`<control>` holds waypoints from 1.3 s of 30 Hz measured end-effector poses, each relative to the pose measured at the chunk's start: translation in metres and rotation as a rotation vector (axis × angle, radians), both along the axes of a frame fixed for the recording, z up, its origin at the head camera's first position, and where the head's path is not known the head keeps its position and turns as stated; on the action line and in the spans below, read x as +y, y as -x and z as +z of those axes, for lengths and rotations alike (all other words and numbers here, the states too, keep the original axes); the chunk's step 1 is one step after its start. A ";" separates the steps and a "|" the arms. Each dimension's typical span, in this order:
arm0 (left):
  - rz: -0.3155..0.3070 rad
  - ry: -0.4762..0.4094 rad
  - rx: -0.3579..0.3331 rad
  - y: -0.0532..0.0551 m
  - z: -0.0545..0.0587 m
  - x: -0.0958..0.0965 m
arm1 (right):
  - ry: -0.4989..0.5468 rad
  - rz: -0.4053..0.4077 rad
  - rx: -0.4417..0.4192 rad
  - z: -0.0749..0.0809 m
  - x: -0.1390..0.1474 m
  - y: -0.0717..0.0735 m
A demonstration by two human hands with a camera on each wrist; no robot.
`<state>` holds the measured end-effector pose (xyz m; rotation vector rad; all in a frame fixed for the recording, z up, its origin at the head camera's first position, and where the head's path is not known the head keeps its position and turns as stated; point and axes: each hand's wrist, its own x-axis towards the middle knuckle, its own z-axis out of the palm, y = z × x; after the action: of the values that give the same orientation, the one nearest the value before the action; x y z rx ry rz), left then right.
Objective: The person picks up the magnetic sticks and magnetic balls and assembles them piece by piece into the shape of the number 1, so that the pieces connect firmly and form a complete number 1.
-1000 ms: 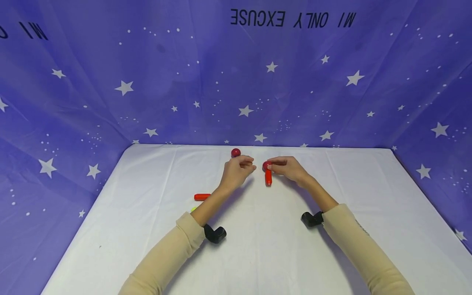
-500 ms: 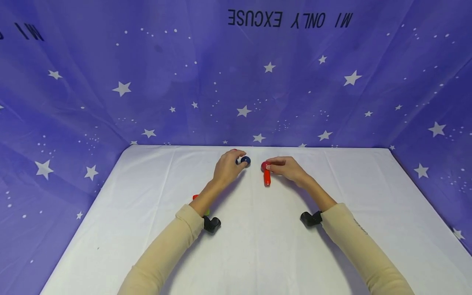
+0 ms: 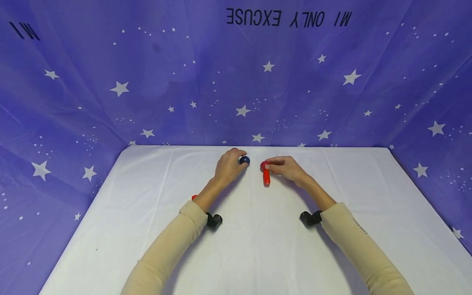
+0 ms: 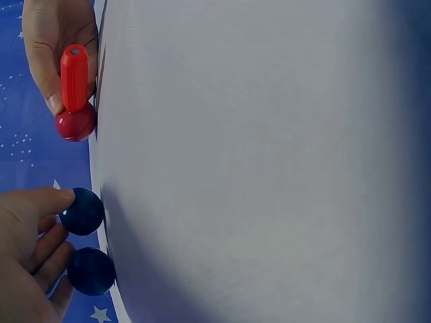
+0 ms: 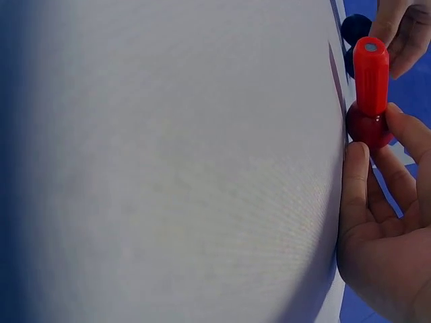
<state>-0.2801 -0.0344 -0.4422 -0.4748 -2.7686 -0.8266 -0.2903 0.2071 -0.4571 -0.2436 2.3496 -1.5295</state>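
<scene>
red ball (image 5: pixel 368 129) was pinched by the right hand (image 3: pixel 287 167) near the far edge of the tabletop (image 3: pixel 258 246), presumably to leave the red rod (image 5: pixel 372 77) unobstructed; the left hand (image 3: pixel 227 167), fingers half closed, pinched one blue ball (image 4: pixel 83 212), another blue ball (image 4: pixel 91 271) just beside it.

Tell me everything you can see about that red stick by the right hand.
The short, bright-red faceted stick looks like glossy plastic, with a small grey disc in its visible end. Its other end meets a shiny, darker red ball, which the right hand pinches. It points toward the near side of the white cloth-covered table; whether it touches the surface is unclear.
</scene>
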 end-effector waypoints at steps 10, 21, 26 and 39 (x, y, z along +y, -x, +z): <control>-0.020 0.083 0.069 0.003 -0.003 0.001 | -0.005 -0.003 0.010 0.000 0.000 0.000; -0.008 0.089 0.079 0.004 -0.004 0.001 | -0.017 -0.002 0.003 0.000 0.000 0.000; -0.013 0.053 0.086 0.002 -0.003 0.001 | -0.017 -0.005 0.002 0.000 0.000 0.000; -0.040 -0.034 0.041 -0.009 0.006 0.005 | -0.001 -0.001 0.001 -0.003 0.001 0.002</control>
<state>-0.2715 -0.0299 -0.4360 -0.5365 -2.7115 -0.8616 -0.2924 0.2076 -0.4597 -0.2436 2.3518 -1.5282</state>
